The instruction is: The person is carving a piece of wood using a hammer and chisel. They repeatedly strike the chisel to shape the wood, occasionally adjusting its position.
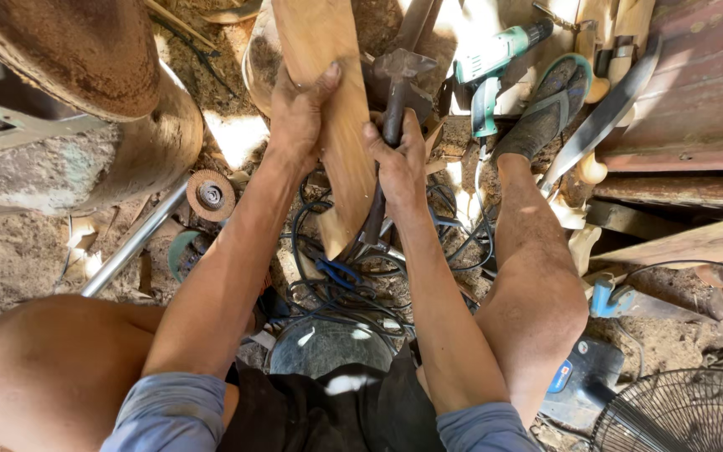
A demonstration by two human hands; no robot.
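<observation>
My left hand grips the left edge of a long wooden plank that stands tilted on the dirt floor, its lower end pointing toward me. My right hand is closed around the dark handle of an iron adze-like tool, whose rusty head sits just right of the plank's upper part. The two hands are close together, with the plank between them. My bare knees frame the scene at the left and right.
A green cordless drill lies at upper right beside my sandalled foot. A long curved blade, a grinder disc, a metal pipe, tangled cables, a large log and a fan surround me.
</observation>
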